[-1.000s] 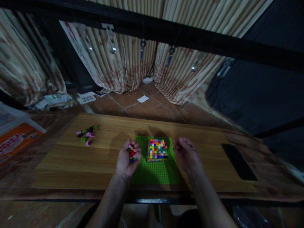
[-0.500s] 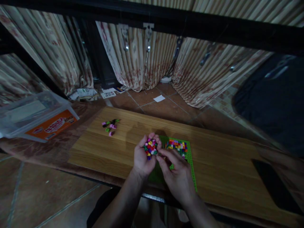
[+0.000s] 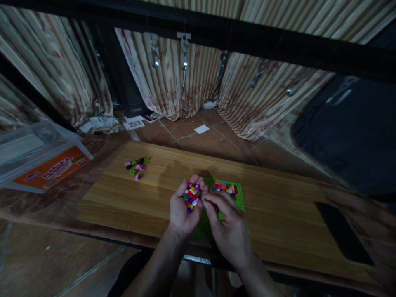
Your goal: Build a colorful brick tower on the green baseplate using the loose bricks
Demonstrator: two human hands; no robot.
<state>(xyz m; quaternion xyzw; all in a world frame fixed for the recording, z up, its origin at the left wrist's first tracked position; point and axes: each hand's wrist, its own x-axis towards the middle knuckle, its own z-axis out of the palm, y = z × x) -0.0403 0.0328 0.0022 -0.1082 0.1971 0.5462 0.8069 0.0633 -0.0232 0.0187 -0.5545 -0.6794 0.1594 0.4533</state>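
Note:
My left hand [image 3: 182, 210] is cupped palm up over the wooden board, holding a heap of small coloured bricks [image 3: 192, 196]. My right hand [image 3: 229, 225] reaches across to that heap, its fingertips pinched at the edge of it; what they grip is too small to name. Just behind my hands a multicoloured brick block [image 3: 225, 188] stands on a green baseplate [image 3: 239, 201], which my right hand partly covers.
A few loose pink, green and black bricks [image 3: 136, 167] lie at the far left of the wooden board [image 3: 130, 198]. A black phone [image 3: 343, 237] lies at the right. A clear plastic box with an orange label [image 3: 43, 161] sits left of the table. Curtains hang behind.
My right hand came from beside the brick block over to the heap in my left palm. The view swung left and down, then settled.

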